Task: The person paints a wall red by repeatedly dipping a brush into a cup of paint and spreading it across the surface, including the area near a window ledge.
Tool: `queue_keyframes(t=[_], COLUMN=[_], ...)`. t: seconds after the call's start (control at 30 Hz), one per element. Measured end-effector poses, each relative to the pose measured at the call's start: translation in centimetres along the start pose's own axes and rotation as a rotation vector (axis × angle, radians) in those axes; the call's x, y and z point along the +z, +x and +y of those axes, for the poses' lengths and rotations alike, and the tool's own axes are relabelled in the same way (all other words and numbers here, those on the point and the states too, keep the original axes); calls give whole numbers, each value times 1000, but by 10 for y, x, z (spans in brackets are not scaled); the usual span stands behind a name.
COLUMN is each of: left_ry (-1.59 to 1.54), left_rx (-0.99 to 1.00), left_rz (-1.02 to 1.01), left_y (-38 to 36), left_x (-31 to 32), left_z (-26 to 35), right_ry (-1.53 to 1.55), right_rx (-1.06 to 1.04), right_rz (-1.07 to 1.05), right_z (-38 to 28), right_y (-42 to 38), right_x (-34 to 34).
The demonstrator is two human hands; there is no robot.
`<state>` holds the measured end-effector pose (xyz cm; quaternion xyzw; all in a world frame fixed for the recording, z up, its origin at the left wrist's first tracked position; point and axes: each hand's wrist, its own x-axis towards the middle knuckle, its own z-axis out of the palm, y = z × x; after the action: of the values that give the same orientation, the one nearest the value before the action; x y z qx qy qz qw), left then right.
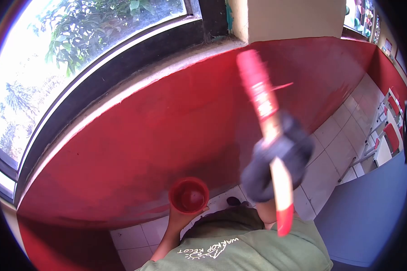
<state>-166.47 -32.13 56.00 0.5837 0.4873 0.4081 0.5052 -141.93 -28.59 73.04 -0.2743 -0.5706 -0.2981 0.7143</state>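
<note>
My right hand [278,156], in a dark glove, is closed round the pale wooden handle of a paintbrush [282,180]. The brush is raised in front of the wall, its red head [255,83] pointing up and blurred, and the handle's lower tip is red too. Low in front of my body, my left hand [182,218] is wrapped round a red cup [188,195], seen from above, with red inside it. Most of the left hand's fingers are hidden behind the cup. The low wall [167,126] beside me is red, with uneven, darker patches.
A dark-framed window [108,58] with a pale sill runs above the wall on the left. White floor tiles [332,140] extend to the right. A blue-grey surface [366,217] lies at my right, and red and white chairs [391,135] stand farther off.
</note>
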Motion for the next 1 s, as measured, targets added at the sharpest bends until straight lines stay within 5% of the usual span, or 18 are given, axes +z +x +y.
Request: queue_keyframes(t=[0.07,0.2,0.27,0.37,0.4,0.43,0.53,0.67,0.8,0.9,1.0], left_ry=[17,26,16,2,-22,7,-5,-24,-225,-108,-93], left_rx=[1,102,54,167,154,79,6,136,30,197,179], left_rz=[0,16,-54,-2,8,-5,-23,-20,13,-20,37], left_y=[-1,4,6,11,8,6,5,7,10,5,2], left_x=[-2,1,-1,9,9,5,6,15,8,10,4], left_z=[-10,-7,2,16,17,10,4,18,-19,39,3], right_ry=[-108,-192,246,308,324,333,-211,60,125,152,257], right_rx=[178,35,95,73,36,35,141,63,-27,-76,-13], right_rz=[223,-57,-341,-305,-35,-41,85,-106,-217,-195,-312], right_z=[10,14,6,-10,-2,2,12,7,-19,-26,-33], right_y=[4,-8,-24,-19,-24,-20,-1,-4,-8,-16,-13], right_x=[9,17,15,4,12,12,2,18,38,50,51])
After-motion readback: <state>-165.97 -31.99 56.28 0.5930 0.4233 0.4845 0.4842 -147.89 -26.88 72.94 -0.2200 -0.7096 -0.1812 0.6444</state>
